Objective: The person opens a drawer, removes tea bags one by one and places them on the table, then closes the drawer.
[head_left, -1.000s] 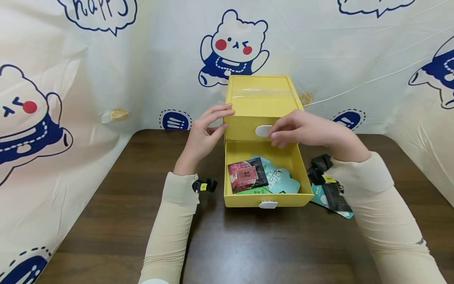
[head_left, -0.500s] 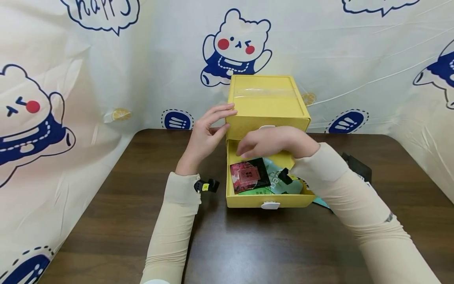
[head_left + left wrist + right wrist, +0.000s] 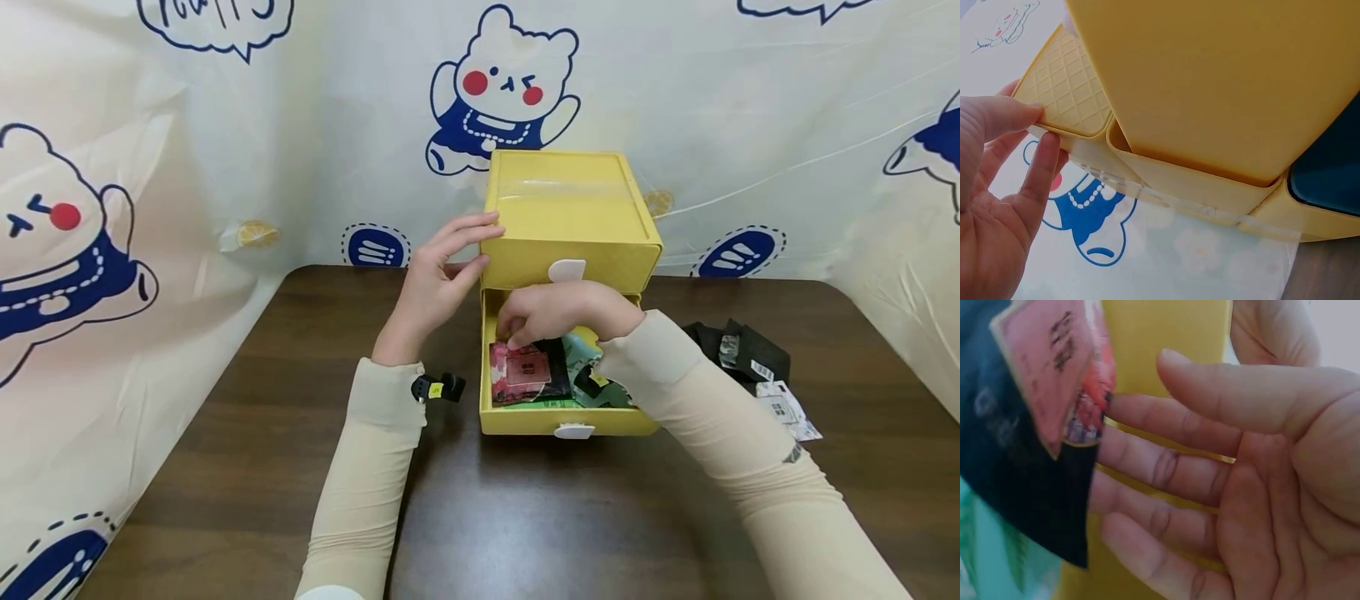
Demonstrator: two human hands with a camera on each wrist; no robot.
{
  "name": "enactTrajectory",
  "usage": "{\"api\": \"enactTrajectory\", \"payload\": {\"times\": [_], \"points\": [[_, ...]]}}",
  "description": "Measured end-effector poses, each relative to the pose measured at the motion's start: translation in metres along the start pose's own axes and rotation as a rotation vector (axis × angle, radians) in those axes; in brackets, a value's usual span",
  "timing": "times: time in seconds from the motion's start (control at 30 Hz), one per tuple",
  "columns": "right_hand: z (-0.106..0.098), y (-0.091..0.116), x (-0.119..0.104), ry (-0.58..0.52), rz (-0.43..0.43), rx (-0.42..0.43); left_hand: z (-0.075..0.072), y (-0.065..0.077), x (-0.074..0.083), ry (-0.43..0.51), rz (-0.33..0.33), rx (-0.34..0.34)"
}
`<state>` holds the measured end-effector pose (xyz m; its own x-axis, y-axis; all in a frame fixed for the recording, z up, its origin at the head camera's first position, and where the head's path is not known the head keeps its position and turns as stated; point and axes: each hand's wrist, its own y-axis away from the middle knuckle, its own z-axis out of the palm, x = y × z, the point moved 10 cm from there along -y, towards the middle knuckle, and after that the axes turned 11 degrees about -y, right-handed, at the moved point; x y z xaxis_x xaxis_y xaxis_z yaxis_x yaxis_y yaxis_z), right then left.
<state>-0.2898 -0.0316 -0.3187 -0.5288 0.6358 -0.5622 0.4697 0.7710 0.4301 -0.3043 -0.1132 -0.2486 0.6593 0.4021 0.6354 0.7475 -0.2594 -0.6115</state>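
Note:
A yellow two-drawer box [image 3: 573,196] stands on the table with its lower drawer [image 3: 517,422] pulled out. My left hand [image 3: 435,283] touches the box's left front corner, its fingers by the top edge and thumb lower down; in the left wrist view the thumb lies on a cross-hatched side panel [image 3: 1072,81]. My right hand [image 3: 551,310] reaches into the lower drawer, at the upper edge of a black-and-red sachet [image 3: 517,379]. In the right wrist view the fingers extend behind that sachet [image 3: 1041,419], with the thumb apart from it. A teal packet [image 3: 580,354] lies alongside, partly hidden by the right wrist.
Several black packets [image 3: 753,354] and a white patterned packet [image 3: 787,408] lie right of the box on the dark wooden table [image 3: 525,517]. A printed cloth [image 3: 360,108] hangs close behind the box. The upper drawer, with its white knob [image 3: 567,269], is closed.
My right hand has moved from the upper drawer's knob down and left into the lower drawer, reaching the black-and-red sachet. The left hand stays at the box's corner.

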Motion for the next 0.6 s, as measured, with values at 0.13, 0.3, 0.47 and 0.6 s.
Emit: {"api": "enactTrajectory", "payload": {"times": [0.13, 0.3, 0.47, 0.6], "points": [[0.006, -0.004, 0.004, -0.033, -0.013, -0.031, 0.000, 0.000, 0.000, 0.006, -0.008, 0.001], [0.014, -0.009, 0.010, -0.126, -0.018, -0.079, -0.001, 0.001, 0.000, 0.005, -0.007, 0.003], [0.016, -0.009, 0.010, -0.136, -0.035, -0.100, 0.000, 0.000, 0.000, 0.010, 0.002, 0.006], [0.014, -0.008, 0.008, -0.138, -0.042, -0.106, -0.001, -0.001, 0.000, 0.009, -0.004, 0.012]]}}
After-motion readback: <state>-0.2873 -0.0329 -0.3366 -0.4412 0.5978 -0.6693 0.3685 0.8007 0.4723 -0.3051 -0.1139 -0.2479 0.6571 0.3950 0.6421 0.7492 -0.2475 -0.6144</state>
